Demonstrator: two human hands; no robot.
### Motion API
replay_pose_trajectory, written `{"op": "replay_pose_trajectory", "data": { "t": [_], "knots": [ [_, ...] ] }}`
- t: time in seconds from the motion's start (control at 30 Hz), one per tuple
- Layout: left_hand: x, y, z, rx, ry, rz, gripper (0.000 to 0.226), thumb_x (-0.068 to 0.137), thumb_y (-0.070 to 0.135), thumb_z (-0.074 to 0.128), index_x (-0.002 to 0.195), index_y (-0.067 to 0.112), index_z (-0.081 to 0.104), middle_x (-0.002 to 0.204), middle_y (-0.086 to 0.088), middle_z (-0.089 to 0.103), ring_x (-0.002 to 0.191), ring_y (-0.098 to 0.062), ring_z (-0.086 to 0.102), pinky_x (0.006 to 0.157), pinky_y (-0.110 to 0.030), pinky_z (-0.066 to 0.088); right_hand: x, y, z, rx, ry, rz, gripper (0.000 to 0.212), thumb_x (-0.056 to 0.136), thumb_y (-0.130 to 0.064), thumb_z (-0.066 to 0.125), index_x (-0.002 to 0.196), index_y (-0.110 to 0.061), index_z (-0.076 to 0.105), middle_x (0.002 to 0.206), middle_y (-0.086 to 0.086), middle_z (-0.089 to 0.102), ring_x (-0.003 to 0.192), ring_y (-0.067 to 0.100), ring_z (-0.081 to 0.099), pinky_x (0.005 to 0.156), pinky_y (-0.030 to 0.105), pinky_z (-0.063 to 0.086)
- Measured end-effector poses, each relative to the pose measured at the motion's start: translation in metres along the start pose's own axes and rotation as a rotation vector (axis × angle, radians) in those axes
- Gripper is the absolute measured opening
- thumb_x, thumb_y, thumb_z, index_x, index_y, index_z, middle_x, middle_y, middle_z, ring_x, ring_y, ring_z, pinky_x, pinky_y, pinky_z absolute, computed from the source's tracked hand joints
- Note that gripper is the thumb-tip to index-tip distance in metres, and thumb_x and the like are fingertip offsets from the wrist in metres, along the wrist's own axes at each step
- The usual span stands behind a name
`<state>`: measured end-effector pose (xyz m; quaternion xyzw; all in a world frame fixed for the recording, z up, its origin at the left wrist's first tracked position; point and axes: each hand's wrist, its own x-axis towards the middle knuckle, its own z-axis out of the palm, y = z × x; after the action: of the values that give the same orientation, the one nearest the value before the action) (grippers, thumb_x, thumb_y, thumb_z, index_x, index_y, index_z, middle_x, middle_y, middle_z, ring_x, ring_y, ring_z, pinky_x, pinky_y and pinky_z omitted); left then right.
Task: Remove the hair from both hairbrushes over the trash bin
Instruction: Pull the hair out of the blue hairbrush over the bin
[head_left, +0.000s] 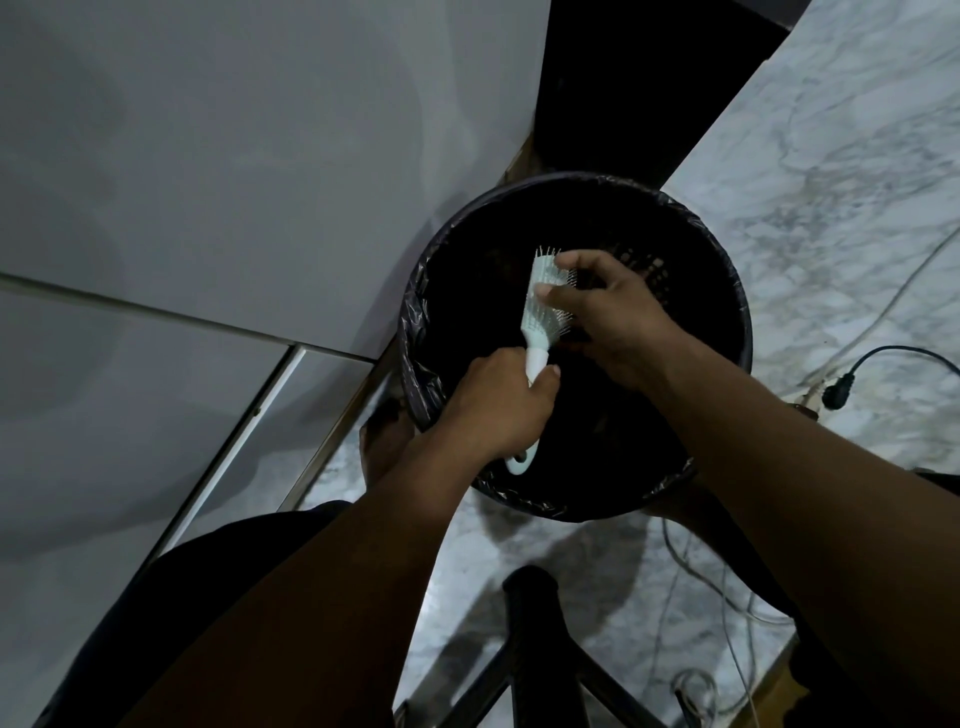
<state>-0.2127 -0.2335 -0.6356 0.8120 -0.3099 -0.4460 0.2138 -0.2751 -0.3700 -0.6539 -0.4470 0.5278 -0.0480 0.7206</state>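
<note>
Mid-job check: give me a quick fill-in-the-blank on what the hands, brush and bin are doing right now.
1. The left hand grips the white hairbrush by its ____.
2. The right hand has its fingers at the brush's ____.
3. The brush is held directly over the ____, which is lined with a dark bag.
4. A black plug lies on the ____ floor.

Missing words: handle; bristles; trash bin; marble
</note>
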Motion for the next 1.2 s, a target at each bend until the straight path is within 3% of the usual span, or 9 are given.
{"op": "replay_pose_trajectory", "data": {
  "t": [0.13, 0.3, 0.43, 0.57, 0.73, 0.83, 0.9, 1.0, 1.2],
  "knots": [
    [-0.002, 0.001, 0.001, 0.044, 0.024, 0.060, 0.033, 0.099, 0.040, 0.051, 0.071, 0.026, 0.045, 0.068, 0.004, 0.057, 0.061, -0.013, 0.057, 0.049, -0.026, 0.033, 0.004, 0.002, -0.001, -0.107, 0.181, -0.218, 0.026, 0.076, -0.014, 0.085, 0.086, -0.018, 0.061, 0.081, 0.002, 0.069, 0.072, 0.017, 0.070, 0.067, 0.034, 0.060],
    [-0.001, 0.001, 0.004, 0.033, 0.020, 0.076, 0.033, 0.097, 0.041, 0.052, 0.070, 0.025, 0.045, 0.068, 0.002, 0.060, 0.065, -0.018, 0.061, 0.054, -0.028, 0.035, 0.004, 0.009, -0.005, -0.315, 0.346, -0.350, 0.025, 0.086, -0.031, 0.076, 0.068, -0.021, 0.061, 0.073, -0.003, 0.070, 0.070, 0.010, 0.066, 0.066, 0.027, 0.052],
    [0.001, -0.002, 0.004, 0.055, 0.012, 0.070, 0.032, 0.095, 0.046, 0.051, 0.070, 0.028, 0.043, 0.068, 0.003, 0.059, 0.064, -0.019, 0.062, 0.055, -0.029, 0.039, 0.007, 0.005, -0.006, -0.158, 0.390, -0.167, 0.042, 0.097, -0.036, 0.060, 0.061, -0.018, 0.049, 0.059, -0.001, 0.054, 0.056, 0.013, 0.054, 0.064, 0.030, 0.048],
    [0.000, -0.002, 0.002, 0.032, 0.010, 0.037, 0.034, 0.098, 0.043, 0.051, 0.068, 0.027, 0.045, 0.063, 0.006, 0.057, 0.057, -0.013, 0.058, 0.051, -0.027, 0.035, 0.006, -0.004, -0.010, 0.121, 0.390, 0.095, 0.036, 0.105, -0.042, 0.037, 0.090, -0.013, 0.052, 0.075, 0.010, 0.071, 0.064, 0.025, 0.068, 0.062, 0.039, 0.062],
    [0.000, -0.002, 0.001, 0.019, -0.001, 0.041, 0.034, 0.098, 0.040, 0.053, 0.068, 0.025, 0.047, 0.063, 0.006, 0.057, 0.059, -0.013, 0.059, 0.052, -0.027, 0.035, 0.009, 0.004, -0.006, -0.008, 0.214, -0.018, 0.039, 0.082, -0.043, 0.075, 0.100, -0.017, 0.054, 0.105, 0.009, 0.069, 0.087, 0.021, 0.069, 0.080, 0.042, 0.061],
    [-0.001, 0.000, 0.002, -0.011, -0.044, 0.070, 0.032, 0.098, 0.040, 0.053, 0.071, 0.024, 0.050, 0.063, 0.006, 0.058, 0.059, -0.013, 0.059, 0.054, -0.027, 0.037, 0.010, 0.005, -0.006, -0.054, 0.286, -0.156, 0.027, 0.080, -0.027, 0.082, 0.095, -0.012, 0.065, 0.085, 0.003, 0.069, 0.072, 0.011, 0.067, 0.067, 0.027, 0.055],
    [-0.002, 0.001, 0.003, -0.003, -0.050, 0.091, 0.032, 0.098, 0.039, 0.054, 0.071, 0.024, 0.050, 0.062, 0.006, 0.058, 0.058, -0.012, 0.059, 0.054, -0.027, 0.038, 0.013, 0.005, -0.012, -0.066, 0.356, -0.203, 0.018, 0.081, -0.025, 0.081, 0.075, -0.017, 0.066, 0.076, 0.002, 0.069, 0.067, 0.011, 0.065, 0.069, 0.029, 0.054],
    [-0.002, 0.000, 0.003, 0.024, -0.040, 0.106, 0.032, 0.097, 0.039, 0.055, 0.069, 0.025, 0.047, 0.063, 0.006, 0.058, 0.060, -0.014, 0.059, 0.055, -0.028, 0.038, 0.017, 0.009, -0.019, -0.131, 0.440, -0.210, 0.028, 0.083, -0.032, 0.078, 0.061, -0.022, 0.062, 0.068, -0.001, 0.068, 0.068, 0.014, 0.064, 0.074, 0.035, 0.056],
    [-0.003, 0.000, 0.002, 0.011, -0.042, 0.099, 0.035, 0.097, 0.037, 0.055, 0.066, 0.025, 0.044, 0.061, 0.006, 0.054, 0.060, -0.016, 0.057, 0.056, -0.029, 0.038, 0.012, -0.005, -0.015, 0.222, 0.520, 0.082, 0.036, 0.105, -0.038, 0.037, 0.082, -0.013, 0.051, 0.080, 0.013, 0.070, 0.063, 0.026, 0.066, 0.058, 0.037, 0.060]
  ]
}}
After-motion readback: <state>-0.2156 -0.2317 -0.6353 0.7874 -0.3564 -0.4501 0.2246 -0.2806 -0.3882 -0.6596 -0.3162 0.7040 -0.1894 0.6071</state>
